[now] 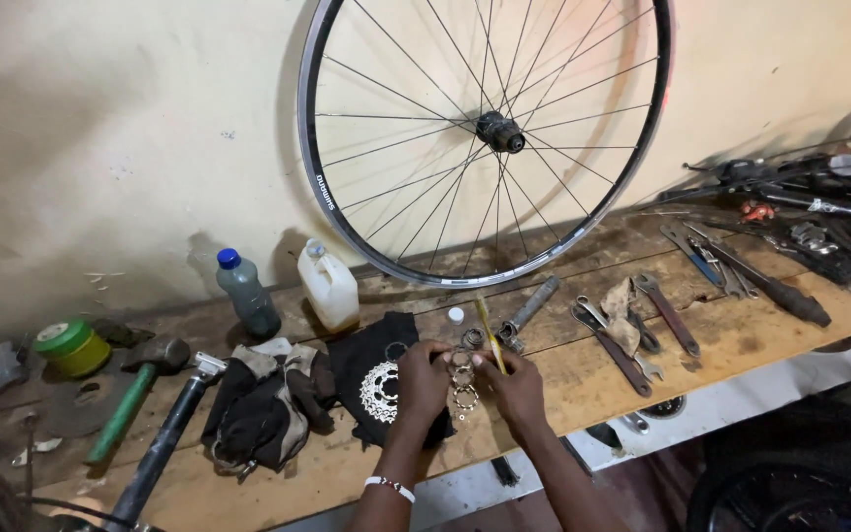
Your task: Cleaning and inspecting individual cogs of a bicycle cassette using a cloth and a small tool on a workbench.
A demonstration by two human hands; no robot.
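My left hand (pixel 420 379) and my right hand (pixel 516 387) meet over the wooden bench (pixel 741 340), fingers pinched on small metal rings (pixel 462 366) held between them. A yellow strip (pixel 489 333) rises from my right hand. More toothed rings (pixel 465 398) lie stacked just below the fingers. A silver cassette of sprockets (pixel 378 391) rests on a black cloth (pixel 371 360) under my left hand. A spoked bicycle wheel (pixel 490 133) leans upright against the wall behind.
A white jug (pixel 328 286), a blue-capped bottle (pixel 246 293), a green tape roll (pixel 71 346) and a green-handled hammer (pixel 135 386) sit at left. Gloves (pixel 260 399) lie by the cloth. Wrenches (pixel 632 330), a grey tube (pixel 529 307) and more tools (pixel 790 232) spread to the right.
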